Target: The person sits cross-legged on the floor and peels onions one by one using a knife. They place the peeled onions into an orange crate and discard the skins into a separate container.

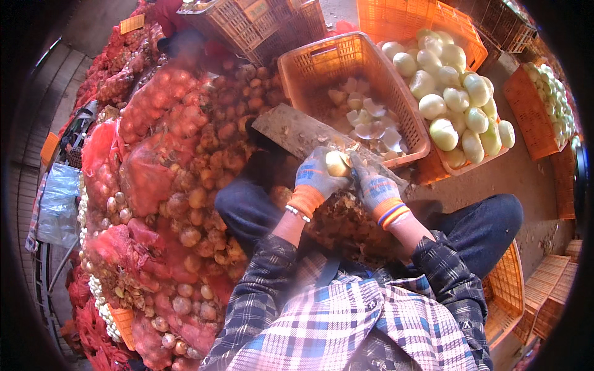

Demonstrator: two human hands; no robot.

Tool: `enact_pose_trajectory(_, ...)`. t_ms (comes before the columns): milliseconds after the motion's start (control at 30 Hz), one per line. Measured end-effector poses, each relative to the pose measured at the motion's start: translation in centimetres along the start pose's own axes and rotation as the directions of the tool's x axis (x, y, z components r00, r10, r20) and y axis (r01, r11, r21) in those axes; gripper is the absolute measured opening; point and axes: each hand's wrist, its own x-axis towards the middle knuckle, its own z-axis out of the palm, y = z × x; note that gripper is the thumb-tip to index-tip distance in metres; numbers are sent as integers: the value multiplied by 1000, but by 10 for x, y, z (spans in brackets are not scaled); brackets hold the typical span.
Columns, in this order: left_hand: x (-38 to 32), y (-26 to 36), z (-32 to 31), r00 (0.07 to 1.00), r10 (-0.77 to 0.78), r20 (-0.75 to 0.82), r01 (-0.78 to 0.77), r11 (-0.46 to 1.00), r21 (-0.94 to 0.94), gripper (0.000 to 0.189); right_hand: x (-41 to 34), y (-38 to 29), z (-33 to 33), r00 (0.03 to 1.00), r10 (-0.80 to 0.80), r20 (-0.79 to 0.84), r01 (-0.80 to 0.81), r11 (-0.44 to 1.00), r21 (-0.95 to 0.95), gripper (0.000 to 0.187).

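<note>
My left hand (313, 169), in a grey and orange knit glove, grips a pale, partly peeled onion (337, 164). Against that onion's right side rest the fingers of my right hand (377, 184), gloved alike. Something small and dark shows at the right fingers, but whether it is a tool cannot be made out. Both hands are just above the near edge of a worn wooden board (297, 132). The board slants across the front of an orange plastic crate (320, 58), which holds onion peelings (371, 120). Brown onion skins (343, 222) lie between my knees.
To the right, another orange crate (473, 169) is heaped with peeled onions (457, 99). Unpeeled onions (190, 236) and red mesh sacks (153, 171) pile up on the left. More crates stand behind (264, 28) and beside my right leg (506, 297).
</note>
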Motion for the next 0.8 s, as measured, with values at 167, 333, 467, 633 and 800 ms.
enact_pose_trajectory(167, -7, -25, 6, 989, 140, 47, -95, 844, -527, 74, -5, 25, 12, 995, -72, 69, -2, 678, 735, 60)
enact_pose_trajectory(333, -16, -5, 6, 934, 327, 146, 97, 162, -982, 72, -26, 8, -30, 989, -96, 117, -123, -60, 991, 50)
enact_pose_trajectory(467, -33, 19, 7, 892, 373, 255, 364, -258, -895, 66, -39, -9, -46, 988, -92, 121, -136, -179, 974, 39)
enact_pose_trajectory(633, -44, 10, 15, 830, 521, 198, 476, -478, -738, 62, -57, -22, -67, 969, -193, 156, -186, -148, 971, 16)
enact_pose_trajectory(800, -39, -1, 7, 838, 509, 196, 516, -624, -587, 62, -61, -22, -102, 951, -302, 58, -156, -309, 938, 19)
